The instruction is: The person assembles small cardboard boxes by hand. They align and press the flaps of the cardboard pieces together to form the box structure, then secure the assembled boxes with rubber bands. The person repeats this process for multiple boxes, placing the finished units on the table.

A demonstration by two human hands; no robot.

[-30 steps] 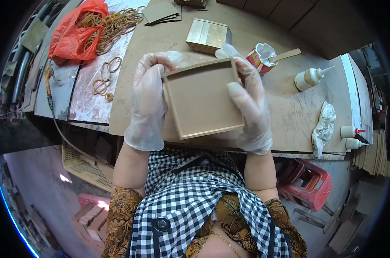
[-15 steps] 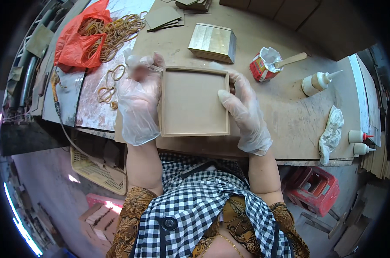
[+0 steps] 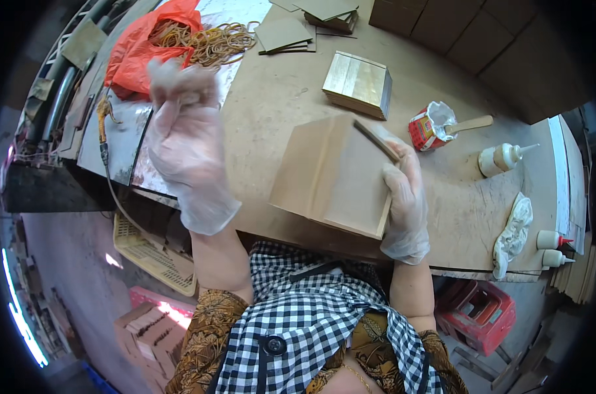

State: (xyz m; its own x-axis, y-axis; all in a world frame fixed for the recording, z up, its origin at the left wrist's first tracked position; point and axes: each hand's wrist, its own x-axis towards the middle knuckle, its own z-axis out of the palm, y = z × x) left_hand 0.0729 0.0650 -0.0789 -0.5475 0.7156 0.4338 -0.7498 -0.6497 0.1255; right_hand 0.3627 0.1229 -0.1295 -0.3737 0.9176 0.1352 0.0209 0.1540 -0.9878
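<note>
A shallow wooden box point(image 3: 331, 174) is tilted over the table, showing one plain side and part of its rimmed face. My right hand point(image 3: 406, 197), in a thin clear glove, grips the box by its right edge, thumb on the face and fingers behind. Apart from the box, my gloved left hand point(image 3: 188, 138) is raised to the left, close to the red plastic bag point(image 3: 130, 52) of rubber bands point(image 3: 222, 43). Motion smears its fingers, so whether they hold anything cannot be made out.
A stack of wooden panels point(image 3: 357, 84) lies beyond the box. Farther right are a tub of white paste point(image 3: 432, 125) with a wooden stick, a glue bottle point(image 3: 501, 159), a crumpled white cloth point(image 3: 513, 236) and two small bottles point(image 3: 553, 240). Thin boards point(image 3: 285, 33) lie at the back.
My left hand has left the box and moved up and left. The box has tilted in my right hand, turning a side into view. The whole view has shifted slightly.
</note>
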